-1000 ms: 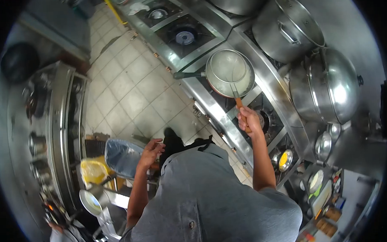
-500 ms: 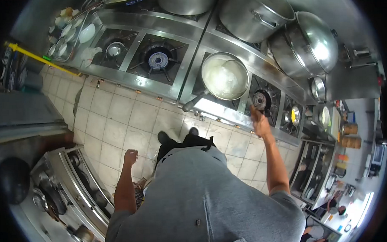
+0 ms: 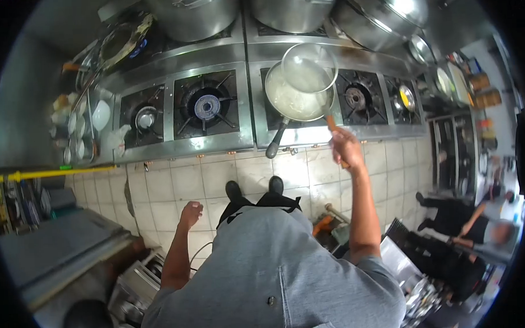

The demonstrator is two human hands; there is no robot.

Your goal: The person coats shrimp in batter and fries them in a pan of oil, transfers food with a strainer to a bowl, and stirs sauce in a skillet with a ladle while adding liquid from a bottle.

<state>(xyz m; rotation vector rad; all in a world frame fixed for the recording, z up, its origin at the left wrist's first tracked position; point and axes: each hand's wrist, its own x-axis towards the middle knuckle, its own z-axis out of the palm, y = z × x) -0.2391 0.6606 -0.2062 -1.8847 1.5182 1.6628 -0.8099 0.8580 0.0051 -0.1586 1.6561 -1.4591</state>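
My right hand (image 3: 346,148) is closed round the wooden handle of a round mesh strainer (image 3: 310,68). The strainer's bowl is over the far side of a pan (image 3: 279,118) and overlaps its rim; whether it touches the contents I cannot tell. Inside the pan is a pale, cloudy liquid (image 3: 292,102). The pan rests on the stove, its dark handle (image 3: 277,141) pointing toward me. My left hand (image 3: 191,214) hangs low over the floor at my side, fingers curled in, with nothing seen in it.
Along the stove are a bare burner (image 3: 207,107), another burner (image 3: 357,97) and a small pan with something yellow (image 3: 407,97). Large steel pots (image 3: 196,16) line the back. White bowls (image 3: 101,115) stand at the left. Other people (image 3: 478,223) are at the far right.
The view has turned. The strainer has risen from within the pan to its far rim, and my right hand has moved in front of the stove edge. My left hand still hangs.
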